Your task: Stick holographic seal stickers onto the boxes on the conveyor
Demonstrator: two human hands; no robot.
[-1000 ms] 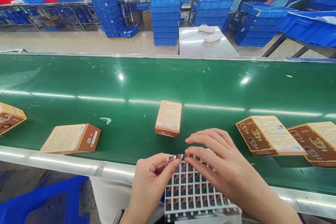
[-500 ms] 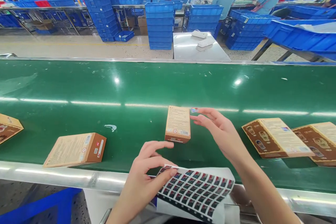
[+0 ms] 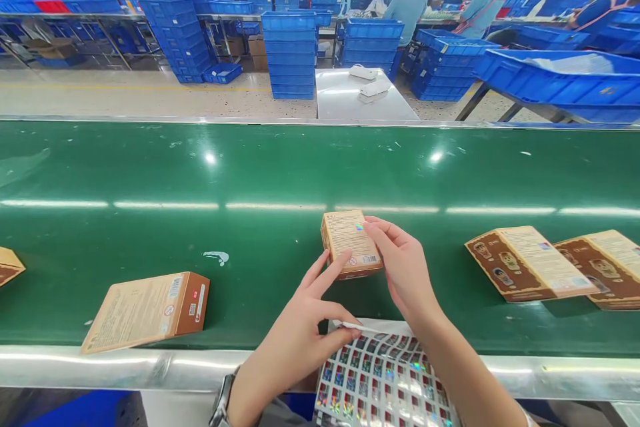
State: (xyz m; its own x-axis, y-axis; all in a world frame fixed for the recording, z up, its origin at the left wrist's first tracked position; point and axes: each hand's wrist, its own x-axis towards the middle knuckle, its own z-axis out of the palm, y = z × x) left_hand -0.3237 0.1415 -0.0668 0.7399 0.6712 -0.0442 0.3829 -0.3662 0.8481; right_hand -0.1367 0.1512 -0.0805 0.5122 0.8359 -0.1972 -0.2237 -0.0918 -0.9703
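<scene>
A small tan and brown printed box (image 3: 344, 235) lies on the green belt in front of me. My right hand (image 3: 400, 260) presses a shiny holographic sticker (image 3: 360, 227) onto the box's upper right area, thumb and forefinger pinched together. My left hand (image 3: 313, 320) pinches the edge of a sheet of stickers (image 3: 385, 380) between thumb and a finger, while its other fingers reach out and touch the box's left and front part. The sheet hangs over the metal edge, printed with rows of small shiny squares.
On the right lie two similar boxes (image 3: 533, 263) (image 3: 605, 267), the nearer bearing a shiny sticker. Another box (image 3: 145, 310) rests at the left, and part of one more (image 3: 9, 265) shows. Beyond the belt (image 3: 270, 167) stand a metal table (image 3: 360, 103), stacked blue crates (image 3: 290, 57) and several people.
My right hand has brought the sticker from beside the box down onto its face. My left fingers have moved up to touch the box, and the sheet now shows more glare.
</scene>
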